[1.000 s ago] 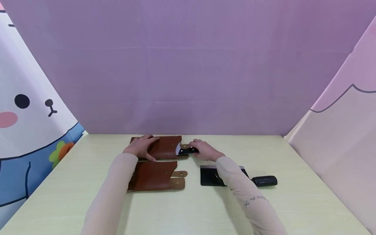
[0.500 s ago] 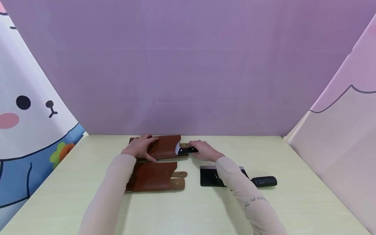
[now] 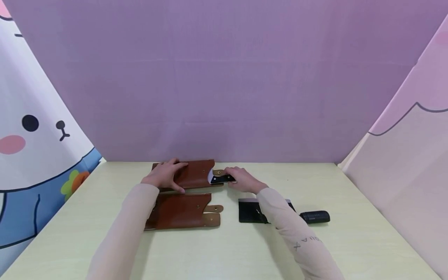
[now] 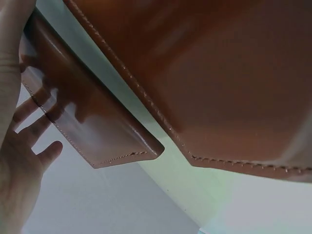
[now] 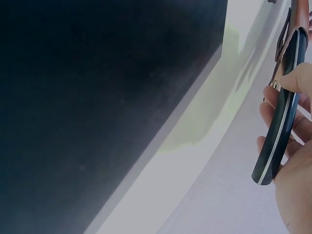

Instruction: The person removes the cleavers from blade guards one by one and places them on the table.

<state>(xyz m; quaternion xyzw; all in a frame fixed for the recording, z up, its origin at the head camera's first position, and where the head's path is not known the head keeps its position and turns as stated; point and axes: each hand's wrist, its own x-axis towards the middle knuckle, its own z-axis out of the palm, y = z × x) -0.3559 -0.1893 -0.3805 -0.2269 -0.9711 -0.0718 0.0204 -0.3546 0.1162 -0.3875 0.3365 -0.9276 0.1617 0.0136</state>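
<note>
My left hand (image 3: 165,175) spans a brown leather knife sheath (image 3: 194,173) at the table's far edge, thumb on its near side and fingers over the far side. A knife (image 3: 223,179) with a black riveted handle sits in that sheath; only the handle and a bit of pale blade near it show. My right hand (image 3: 243,179) grips the handle, and the right wrist view shows thumb and fingers around the knife handle (image 5: 275,131). In the left wrist view, the fingers of the left hand (image 4: 24,156) are spread against the sheath (image 4: 87,112).
A second brown sheath (image 3: 182,210) with two strap tabs lies nearer me, partly behind the left sleeve. Right of it, under the right forearm, is a cleaver (image 3: 250,212) with a dark blade and black handle (image 3: 315,216). A purple backdrop (image 3: 224,77) rises behind the table.
Both hands, the far sheath and its knife have shifted slightly left. The far sheath is tilted a little more, and the left forearm has moved left. The cleaver stays in place.
</note>
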